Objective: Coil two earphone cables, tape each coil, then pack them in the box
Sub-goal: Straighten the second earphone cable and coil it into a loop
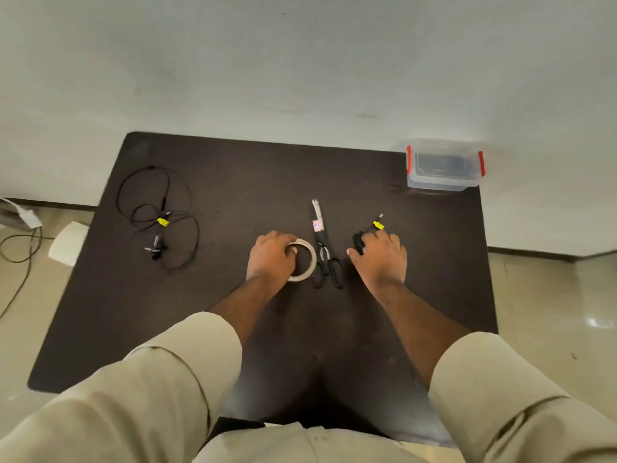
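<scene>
The left hand (271, 256) lies over the near-left side of the tape roll (305, 260), its fingers curled round the rim and the thumb tip showing inside the ring, so it grips the roll as the roll lies flat on the dark table (233, 329). The right hand (380, 259) sits palm down to the right, fingers bent over a small black bundle of cable (358, 241), a coiled earphone whose plug end with a yellow tag (378, 225) sticks out past the fingertips toward the far side; the hand holds that coil against the table. Between the two hands lie black-handled scissors (325, 248), blades closed and pointing away, handles toward the person, just beside the roll. Both forearms come out of rolled-up beige sleeves (167, 379) at the bottom of the view. Well apart to the far left the second earphone (158, 217) lies loose in wide loops, with its own yellow tag near the middle and the earbuds at its near end. At the far right corner of the table stands the clear plastic box (444, 170) with red clips on either side, its lid on. Beyond the table are a pale wall and, to the left on the tiled floor, a dark cord (20, 259)
</scene>
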The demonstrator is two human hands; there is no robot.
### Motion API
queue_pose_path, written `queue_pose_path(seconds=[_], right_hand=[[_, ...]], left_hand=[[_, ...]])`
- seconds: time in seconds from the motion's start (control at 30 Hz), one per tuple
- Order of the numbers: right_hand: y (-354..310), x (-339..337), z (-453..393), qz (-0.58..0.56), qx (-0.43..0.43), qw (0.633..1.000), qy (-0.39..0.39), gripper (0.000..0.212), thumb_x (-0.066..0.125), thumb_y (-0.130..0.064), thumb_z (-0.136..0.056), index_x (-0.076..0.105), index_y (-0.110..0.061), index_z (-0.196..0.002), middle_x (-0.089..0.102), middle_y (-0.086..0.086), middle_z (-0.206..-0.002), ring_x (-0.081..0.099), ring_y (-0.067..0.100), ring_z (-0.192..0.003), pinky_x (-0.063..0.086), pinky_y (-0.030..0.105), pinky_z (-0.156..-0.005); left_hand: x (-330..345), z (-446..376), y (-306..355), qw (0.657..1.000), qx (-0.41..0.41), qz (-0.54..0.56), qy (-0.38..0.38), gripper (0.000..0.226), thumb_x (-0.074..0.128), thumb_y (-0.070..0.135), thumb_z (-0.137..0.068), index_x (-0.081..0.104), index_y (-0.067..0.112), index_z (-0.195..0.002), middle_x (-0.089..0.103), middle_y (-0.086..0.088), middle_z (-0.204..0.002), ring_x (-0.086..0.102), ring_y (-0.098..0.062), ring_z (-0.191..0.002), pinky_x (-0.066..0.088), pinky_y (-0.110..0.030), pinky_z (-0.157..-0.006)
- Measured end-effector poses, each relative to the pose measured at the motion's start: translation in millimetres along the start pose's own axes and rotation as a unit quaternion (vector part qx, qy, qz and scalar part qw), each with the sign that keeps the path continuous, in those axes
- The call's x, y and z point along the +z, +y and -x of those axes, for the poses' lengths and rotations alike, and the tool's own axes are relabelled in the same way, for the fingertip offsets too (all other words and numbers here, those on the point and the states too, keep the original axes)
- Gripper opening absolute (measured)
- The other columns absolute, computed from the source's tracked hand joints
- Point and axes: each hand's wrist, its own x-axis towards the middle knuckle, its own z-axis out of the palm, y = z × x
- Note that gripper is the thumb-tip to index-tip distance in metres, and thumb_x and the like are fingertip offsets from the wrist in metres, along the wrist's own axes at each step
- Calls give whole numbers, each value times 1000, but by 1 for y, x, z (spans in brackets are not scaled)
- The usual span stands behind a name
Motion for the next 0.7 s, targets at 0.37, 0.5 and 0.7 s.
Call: queue_pose_path(seconds=[0.37,0.5,0.7], right_hand=[[-202,3,-9,-78,-183,974,-105,19,61,-31,-87,69,-13,-88,63,6,-92,59,30,-93,50,36,-76],[-278,28,-11,-108,-192,966,-136,15,63,-29,-85,70,-17,-91,65,3,-96,61,27,-95,51,35,-78],[-340,71,-23,-132,-151,965,-171,11,66,-22,-84,69,-17,-93,67,3,-100,62,25,-96,52,35,-79]], left_hand=[[-117,5,-149,994,-80,12,78,30,56,14,-90,67,14,-118,61,-12,-120,49,-33,-116,40,-37,-98],[-149,-3,-216,991,-104,19,81,30,55,12,-89,68,16,-116,60,-11,-117,49,-32,-114,41,-35,-94],[-160,-28,-280,990,-122,49,44,33,58,14,-89,65,16,-122,58,-10,-119,53,-29,-113,42,-33,-94]])
